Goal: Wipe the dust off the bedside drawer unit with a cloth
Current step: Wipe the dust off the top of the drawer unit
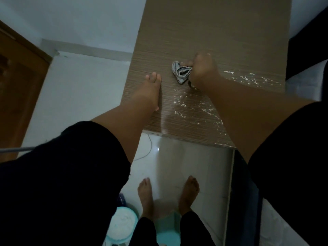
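Two hands | right hand [204, 70] grips cloth [181, 71] | no writing legible

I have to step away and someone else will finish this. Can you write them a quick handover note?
Right hand: closed on the bunched cloth, pressed on the drawer unit top.
Left hand: flat, fingers extended, resting near the top's left edge, holding nothing.
Done: cannot tell which parts are already wiped.
Left: white specks cover the near-right area of the top; wipe those.
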